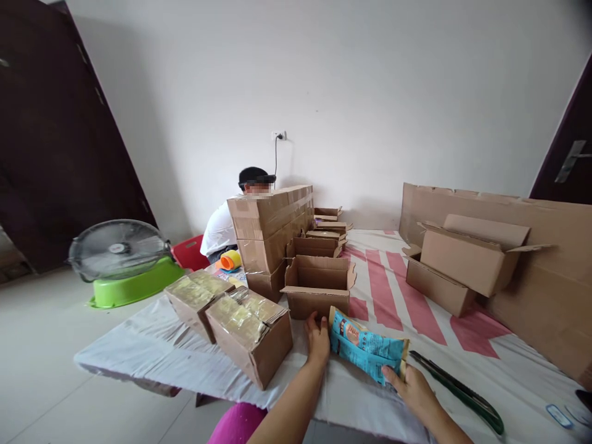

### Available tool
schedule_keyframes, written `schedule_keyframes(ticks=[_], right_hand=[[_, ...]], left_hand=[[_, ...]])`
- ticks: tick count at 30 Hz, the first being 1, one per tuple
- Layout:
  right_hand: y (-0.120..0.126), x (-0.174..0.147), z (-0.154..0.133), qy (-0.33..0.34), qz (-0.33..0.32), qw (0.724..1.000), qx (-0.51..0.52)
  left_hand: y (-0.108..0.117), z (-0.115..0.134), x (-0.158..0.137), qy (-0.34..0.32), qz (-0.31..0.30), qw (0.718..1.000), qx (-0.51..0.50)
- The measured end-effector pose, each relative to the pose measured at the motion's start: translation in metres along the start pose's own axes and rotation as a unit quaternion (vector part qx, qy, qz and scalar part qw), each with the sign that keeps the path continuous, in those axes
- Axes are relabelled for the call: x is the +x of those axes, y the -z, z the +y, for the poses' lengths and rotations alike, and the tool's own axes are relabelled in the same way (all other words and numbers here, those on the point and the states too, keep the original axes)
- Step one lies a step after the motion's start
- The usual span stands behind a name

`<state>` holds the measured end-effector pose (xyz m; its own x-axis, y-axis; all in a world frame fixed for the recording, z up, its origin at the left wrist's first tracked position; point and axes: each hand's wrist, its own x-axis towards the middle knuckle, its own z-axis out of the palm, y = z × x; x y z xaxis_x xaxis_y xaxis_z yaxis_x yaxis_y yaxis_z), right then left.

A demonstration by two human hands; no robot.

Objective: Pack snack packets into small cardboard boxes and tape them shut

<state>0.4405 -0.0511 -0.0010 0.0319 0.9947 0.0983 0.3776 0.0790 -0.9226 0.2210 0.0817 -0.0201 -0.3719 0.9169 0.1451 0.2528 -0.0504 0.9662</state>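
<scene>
A blue printed snack bag (365, 344) with pale ends lies tilted just in front of an open cardboard box (319, 301). My right hand (409, 385) grips the bag's lower right end, thumb on top. At the bag's left end is my left hand (318, 339), fingers apart near the foot of the open box; whether they touch the box or the bag is hard to see. A green-handled box cutter (457, 391) lies right of my right hand, its blade end close to the bag.
Two taped cartons (250, 333) stand on the left of the cloth-covered table (139, 345). Behind them rises a stack of sealed cartons (272, 228), with a person (219, 228) beyond. Open boxes (472, 253) sit at right. A fan (120, 246) stands on the floor.
</scene>
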Motion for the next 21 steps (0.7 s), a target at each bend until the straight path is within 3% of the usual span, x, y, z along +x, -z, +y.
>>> schedule_keyframes(ticks=[7, 11, 17, 21], right_hand=[[0.0, 0.0, -0.001, -0.005, -0.017, 1.0, -0.009], [-0.001, 0.0, -0.003, -0.003, -0.018, 1.0, 0.003], [-0.001, 0.002, 0.002, 0.007, -0.051, 0.998, -0.048], [-0.001, 0.005, 0.008, 0.026, -0.062, 0.996, -0.063]], left_hand=[[-0.002, 0.002, -0.003, 0.016, 0.003, 1.0, 0.02], [-0.014, 0.008, 0.007, 0.042, 0.001, 0.998, 0.046], [-0.047, 0.038, 0.052, 0.075, 0.008, 0.994, 0.077], [-0.054, 0.062, 0.086, 0.069, -0.017, 0.994, 0.08]])
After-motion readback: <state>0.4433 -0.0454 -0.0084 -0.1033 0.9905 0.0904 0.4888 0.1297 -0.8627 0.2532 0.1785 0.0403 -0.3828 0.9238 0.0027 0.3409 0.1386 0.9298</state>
